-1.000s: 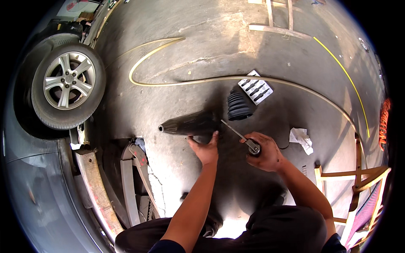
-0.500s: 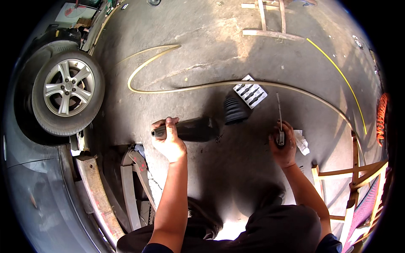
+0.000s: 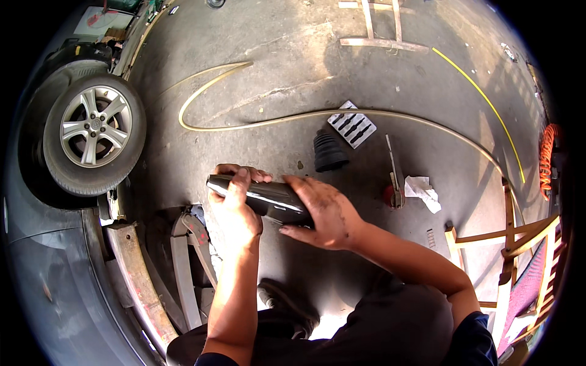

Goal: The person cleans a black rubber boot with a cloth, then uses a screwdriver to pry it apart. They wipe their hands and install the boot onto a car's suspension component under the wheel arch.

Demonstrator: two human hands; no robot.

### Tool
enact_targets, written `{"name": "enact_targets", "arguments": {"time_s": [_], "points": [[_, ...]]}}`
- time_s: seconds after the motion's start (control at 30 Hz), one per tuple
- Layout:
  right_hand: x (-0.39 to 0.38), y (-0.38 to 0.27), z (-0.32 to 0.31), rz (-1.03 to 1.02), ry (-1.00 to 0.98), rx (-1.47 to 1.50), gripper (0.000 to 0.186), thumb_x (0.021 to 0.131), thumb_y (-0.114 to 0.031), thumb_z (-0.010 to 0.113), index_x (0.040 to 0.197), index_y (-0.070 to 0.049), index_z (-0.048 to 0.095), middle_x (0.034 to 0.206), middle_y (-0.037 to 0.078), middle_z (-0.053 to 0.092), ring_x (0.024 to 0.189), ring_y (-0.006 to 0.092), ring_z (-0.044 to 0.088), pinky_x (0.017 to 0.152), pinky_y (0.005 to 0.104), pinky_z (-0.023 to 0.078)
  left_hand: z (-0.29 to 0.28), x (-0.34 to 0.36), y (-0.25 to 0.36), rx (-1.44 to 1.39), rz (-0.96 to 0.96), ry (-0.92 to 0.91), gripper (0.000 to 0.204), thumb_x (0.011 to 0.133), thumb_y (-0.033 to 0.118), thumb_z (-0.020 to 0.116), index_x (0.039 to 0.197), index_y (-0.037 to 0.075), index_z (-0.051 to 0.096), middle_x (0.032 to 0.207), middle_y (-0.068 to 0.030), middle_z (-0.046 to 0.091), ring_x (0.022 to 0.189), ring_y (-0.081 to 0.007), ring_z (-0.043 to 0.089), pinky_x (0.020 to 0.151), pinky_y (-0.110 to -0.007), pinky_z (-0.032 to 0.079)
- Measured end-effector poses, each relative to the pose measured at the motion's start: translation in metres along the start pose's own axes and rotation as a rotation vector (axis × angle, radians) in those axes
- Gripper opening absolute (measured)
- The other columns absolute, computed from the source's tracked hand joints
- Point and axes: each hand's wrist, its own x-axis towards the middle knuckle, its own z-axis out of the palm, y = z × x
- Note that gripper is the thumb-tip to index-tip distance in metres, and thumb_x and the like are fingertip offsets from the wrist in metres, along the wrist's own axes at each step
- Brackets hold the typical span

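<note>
Level above the floor, both my hands hold a glossy black tapered tube (image 3: 274, 201). My left hand (image 3: 235, 198) wraps round its narrow left end, thumb on top. Around the wider right end closes my right hand (image 3: 326, 213), its fingers smudged dark. Just beyond them, a black ribbed rubber boot (image 3: 328, 152) rests on the floor. A white tray with several dark rod-shaped slots or pieces (image 3: 353, 124) lies beside the boot. To the right is a tool with a long thin metal shaft (image 3: 393, 165), its lower end by a small red round thing.
A crumpled white tissue (image 3: 422, 191) lies at the right. A pale hose (image 3: 274, 122) curves across the floor. On the left are a car wheel (image 3: 94, 134) and grey bodywork (image 3: 55, 280). Wooden frames (image 3: 510, 244) stand at the right, below an orange coiled hose (image 3: 547, 161).
My right hand has let go of the long-shafted tool on the floor and moved left onto the black tube's wider end. My left hand keeps its hold.
</note>
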Motion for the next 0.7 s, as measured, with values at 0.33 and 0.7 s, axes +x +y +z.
{"name": "enact_targets", "arguments": {"time_s": [0.33, 0.7], "points": [[-0.046, 0.016, 0.013, 0.185, -0.023, -0.462, 0.093, 0.095, -0.043, 0.076, 0.166, -0.002, 0.032, 0.157, 0.026, 0.048, 0.149, 0.0421, 0.046, 0.127, 0.0598, 0.031, -0.048, 0.023, -0.051, -0.237, -0.300, 0.466, 0.012, 0.097, 0.013, 0.064, 0.097, 0.001, 0.061, 0.084, -0.0128, 0.065, 0.076, -0.0312, 0.068, 0.079, -0.050, 0.061], [-0.053, 0.034, 0.018, -0.079, -0.029, -0.638, 0.085, 0.097, -0.039, 0.073, 0.166, -0.004, 0.039, 0.170, 0.029, 0.036, 0.159, 0.0439, 0.035, 0.130, 0.0612, 0.025, -0.095, 0.046, -0.031, -0.227, -0.311, 0.565, 0.014, 0.096, 0.018, 0.062, 0.097, 0.006, 0.057, 0.085, -0.0111, 0.066, 0.079, -0.0300, 0.069, 0.082, -0.047, 0.060]]}}
